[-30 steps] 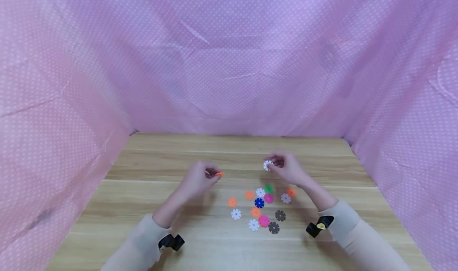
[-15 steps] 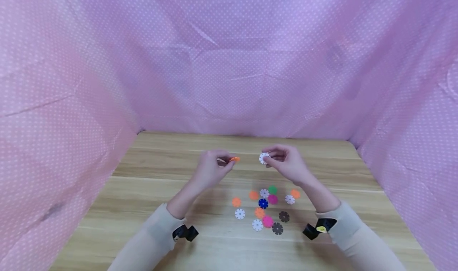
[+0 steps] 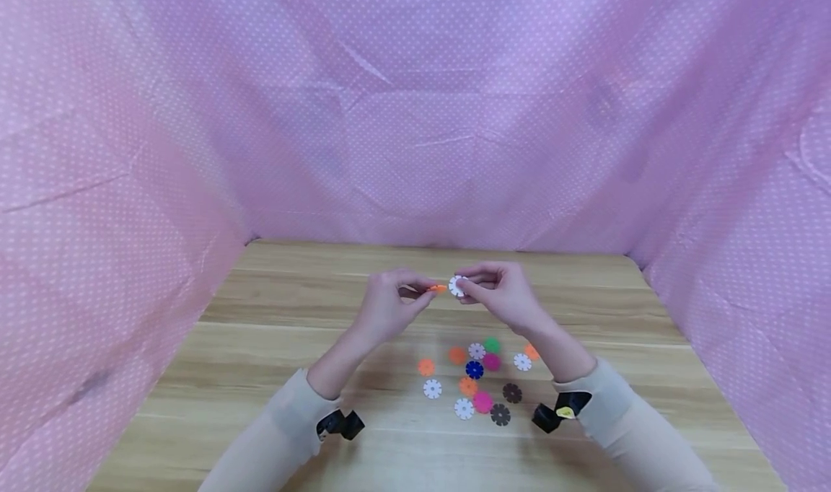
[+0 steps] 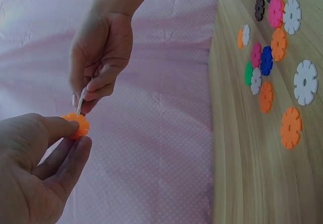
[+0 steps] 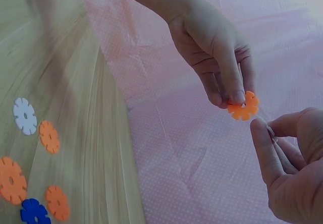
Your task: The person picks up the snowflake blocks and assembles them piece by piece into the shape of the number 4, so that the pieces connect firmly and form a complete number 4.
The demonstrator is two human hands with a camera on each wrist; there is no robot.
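Note:
Above the table, my left hand (image 3: 384, 306) pinches an orange notched plastic disc (image 5: 247, 112) between thumb and fingers. It lies nearly flat, so the head view catches it edge-on. Facing it, my right hand (image 3: 509, 301) pinches a white notched disc (image 3: 454, 286), turned upright across the orange one. In the left wrist view the rims of the white disc (image 4: 81, 102) and the orange disc (image 4: 83, 128) meet or almost meet; whether their slots engage I cannot tell. Fingers hide part of both discs.
Several loose notched discs lie on the wooden table (image 3: 260, 348) nearer the person, among them blue (image 3: 475, 370), green (image 3: 491, 345), pink (image 3: 482, 402), dark brown (image 3: 500, 415) and white (image 3: 432, 389). Pink dotted cloth (image 3: 415, 153) hangs behind and at both sides.
Both hands have risen away from the loose discs and come together. The left moved right with the orange disc, the right moved left with the white one, bringing the two discs edge to edge.

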